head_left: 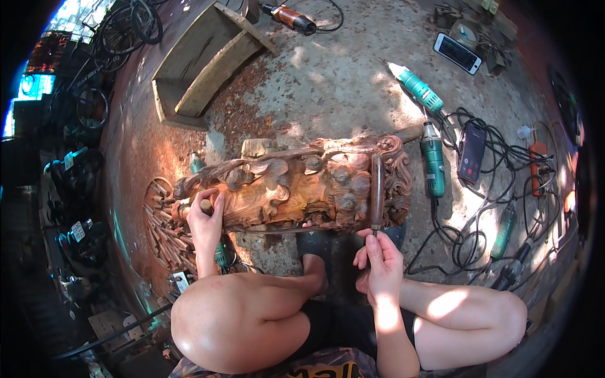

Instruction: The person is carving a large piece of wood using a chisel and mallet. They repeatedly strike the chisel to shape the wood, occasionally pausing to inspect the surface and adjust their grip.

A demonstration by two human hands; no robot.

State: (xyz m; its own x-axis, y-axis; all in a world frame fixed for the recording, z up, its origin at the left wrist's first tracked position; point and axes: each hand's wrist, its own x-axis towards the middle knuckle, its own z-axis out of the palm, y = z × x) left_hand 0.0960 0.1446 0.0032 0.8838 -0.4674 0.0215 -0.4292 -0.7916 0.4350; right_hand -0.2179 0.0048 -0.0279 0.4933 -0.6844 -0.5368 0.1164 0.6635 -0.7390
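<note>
the one fisheye view looked down from head height, facing forward over the bent knees, with the carved wood close below.

A knobbly brown carving lies crosswise, cylindrical tool over its right, handle at left.

I worked in a carving workshop: right of the wood carving lay power tools, left of it wooden-handled tools, beyond it bare concrete floor.

R fingers w/ wood-handled tool
</note>
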